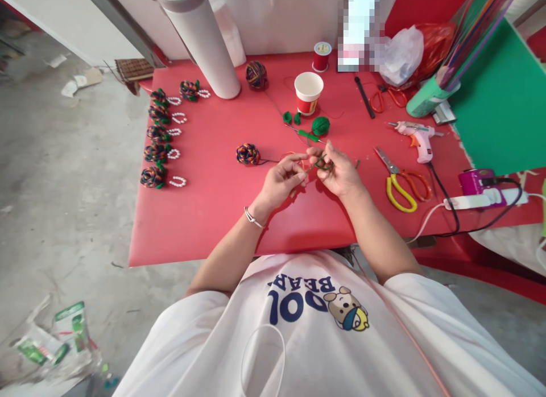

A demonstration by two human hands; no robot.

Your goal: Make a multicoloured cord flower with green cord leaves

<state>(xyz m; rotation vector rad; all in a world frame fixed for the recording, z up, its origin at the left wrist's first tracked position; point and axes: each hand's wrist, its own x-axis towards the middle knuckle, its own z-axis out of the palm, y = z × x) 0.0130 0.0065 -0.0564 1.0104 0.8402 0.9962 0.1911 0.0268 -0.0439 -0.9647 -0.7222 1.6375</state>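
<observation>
My left hand (284,178) and my right hand (336,169) meet over the middle of the red table (205,215). Both pinch a small piece of green yarn (323,164) between their fingertips. A multicoloured yarn rosette (248,154) lies just left of my left hand, with a dark thread trailing toward it. Beyond my hands lie a green yarn ball (320,125) and small green pieces (291,118).
Several finished rosettes with pearl loops (158,152) line the table's left edge. A paper cup (308,92), white tube (205,41), yarn ball (256,75) and red spool (322,56) stand behind. Scissors (401,183), glue gun (418,138) and cables (469,203) lie right.
</observation>
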